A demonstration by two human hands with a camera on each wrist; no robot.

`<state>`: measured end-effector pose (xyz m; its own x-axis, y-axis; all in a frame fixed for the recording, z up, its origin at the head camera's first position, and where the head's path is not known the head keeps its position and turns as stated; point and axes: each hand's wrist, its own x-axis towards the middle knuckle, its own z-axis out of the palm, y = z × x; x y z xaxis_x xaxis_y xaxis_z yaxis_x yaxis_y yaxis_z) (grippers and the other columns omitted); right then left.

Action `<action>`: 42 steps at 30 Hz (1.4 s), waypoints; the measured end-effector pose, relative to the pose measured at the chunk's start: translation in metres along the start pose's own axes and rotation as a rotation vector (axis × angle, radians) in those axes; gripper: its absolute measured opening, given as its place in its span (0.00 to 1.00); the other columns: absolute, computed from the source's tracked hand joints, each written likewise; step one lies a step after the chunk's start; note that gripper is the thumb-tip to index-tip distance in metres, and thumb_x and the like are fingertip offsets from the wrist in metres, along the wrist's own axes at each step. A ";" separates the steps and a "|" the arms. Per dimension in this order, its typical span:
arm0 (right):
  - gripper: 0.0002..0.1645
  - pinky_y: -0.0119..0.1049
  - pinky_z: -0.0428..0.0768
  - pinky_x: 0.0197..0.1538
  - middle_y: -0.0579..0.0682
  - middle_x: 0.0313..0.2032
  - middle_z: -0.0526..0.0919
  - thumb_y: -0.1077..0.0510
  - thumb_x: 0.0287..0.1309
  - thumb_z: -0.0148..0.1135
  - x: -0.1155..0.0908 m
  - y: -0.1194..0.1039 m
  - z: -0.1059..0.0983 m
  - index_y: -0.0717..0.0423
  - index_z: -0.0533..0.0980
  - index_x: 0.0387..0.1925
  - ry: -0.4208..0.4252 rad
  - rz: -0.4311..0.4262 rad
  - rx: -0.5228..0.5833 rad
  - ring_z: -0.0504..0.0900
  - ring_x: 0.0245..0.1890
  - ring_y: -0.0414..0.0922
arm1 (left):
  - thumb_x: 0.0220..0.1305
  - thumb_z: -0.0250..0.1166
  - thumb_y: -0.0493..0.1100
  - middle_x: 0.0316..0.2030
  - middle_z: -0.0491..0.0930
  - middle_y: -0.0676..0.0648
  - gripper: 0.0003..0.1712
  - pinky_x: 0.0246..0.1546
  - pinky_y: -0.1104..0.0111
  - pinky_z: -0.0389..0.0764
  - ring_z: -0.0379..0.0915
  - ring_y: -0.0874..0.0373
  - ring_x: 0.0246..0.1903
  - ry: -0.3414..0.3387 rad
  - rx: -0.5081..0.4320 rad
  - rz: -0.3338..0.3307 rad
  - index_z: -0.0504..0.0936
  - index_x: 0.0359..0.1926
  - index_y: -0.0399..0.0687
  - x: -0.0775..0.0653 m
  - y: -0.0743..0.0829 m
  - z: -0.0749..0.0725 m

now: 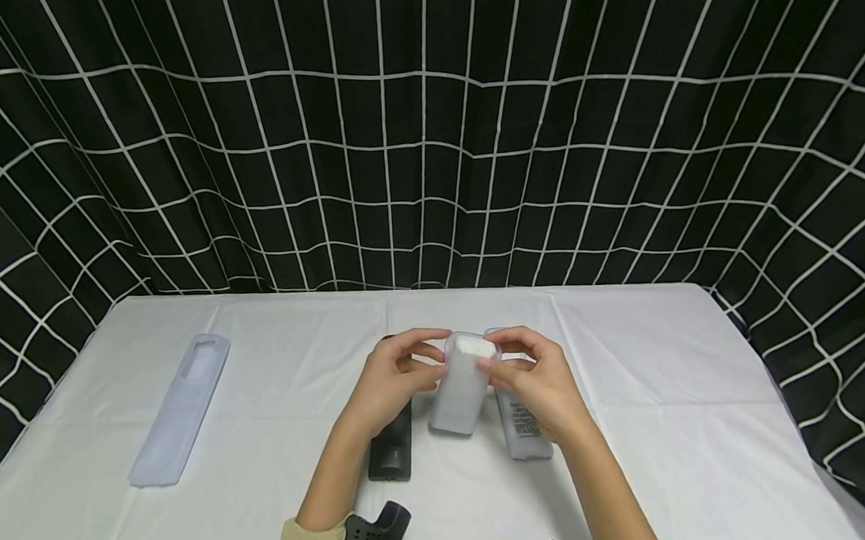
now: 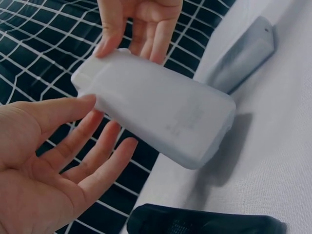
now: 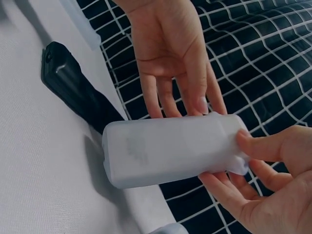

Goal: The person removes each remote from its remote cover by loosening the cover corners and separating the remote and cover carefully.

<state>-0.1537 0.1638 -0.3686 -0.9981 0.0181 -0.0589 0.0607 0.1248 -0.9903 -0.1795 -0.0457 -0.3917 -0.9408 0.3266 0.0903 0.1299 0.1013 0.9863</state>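
Between my hands is a white remote control (image 1: 473, 346) inside a translucent silicone cover (image 1: 460, 399), tilted, with its white end showing at the top. My right hand (image 1: 544, 382) pinches the top right corner, thumb on the near face and fingers behind. My left hand (image 1: 394, 378) holds the cover's left edge near the opening, between thumb and forefinger; its other fingers (image 2: 105, 170) spread loosely. Beneath the left hand lies a black remote control (image 1: 391, 452). A grey remote control (image 1: 525, 428) with printed text lies under the right hand, partly hidden.
A long translucent bluish cover (image 1: 183, 413) lies flat at the left on the white-clothed table (image 1: 276, 360). Behind and along the sides hangs a black curtain (image 1: 405, 165) with a white grid. A dark wrist strap (image 1: 376, 534) sits at the left wrist.
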 end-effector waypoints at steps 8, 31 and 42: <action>0.21 0.33 0.88 0.45 0.56 0.49 0.78 0.69 0.65 0.68 0.000 -0.002 0.001 0.71 0.77 0.58 0.040 0.013 0.017 0.85 0.38 0.40 | 0.65 0.69 0.30 0.49 0.85 0.35 0.28 0.46 0.60 0.89 0.89 0.48 0.41 -0.009 0.024 0.012 0.81 0.67 0.40 0.001 -0.002 0.000; 0.22 0.35 0.89 0.46 0.57 0.50 0.74 0.70 0.70 0.64 0.001 -0.007 -0.004 0.74 0.70 0.61 0.131 0.068 0.179 0.85 0.37 0.37 | 0.63 0.73 0.31 0.51 0.87 0.35 0.17 0.41 0.67 0.84 0.86 0.51 0.40 -0.005 0.123 0.079 0.88 0.54 0.35 0.000 0.000 -0.002; 0.23 0.33 0.89 0.47 0.56 0.48 0.74 0.68 0.74 0.59 0.001 -0.008 -0.006 0.75 0.66 0.64 0.130 0.069 0.195 0.85 0.37 0.37 | 0.62 0.75 0.33 0.50 0.87 0.36 0.19 0.39 0.68 0.84 0.86 0.52 0.38 -0.014 0.127 0.059 0.87 0.55 0.36 -0.001 0.000 -0.007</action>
<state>-0.1548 0.1685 -0.3601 -0.9812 0.1490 -0.1227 0.1125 -0.0748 -0.9908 -0.1809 -0.0526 -0.3907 -0.9263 0.3480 0.1446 0.2238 0.1992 0.9541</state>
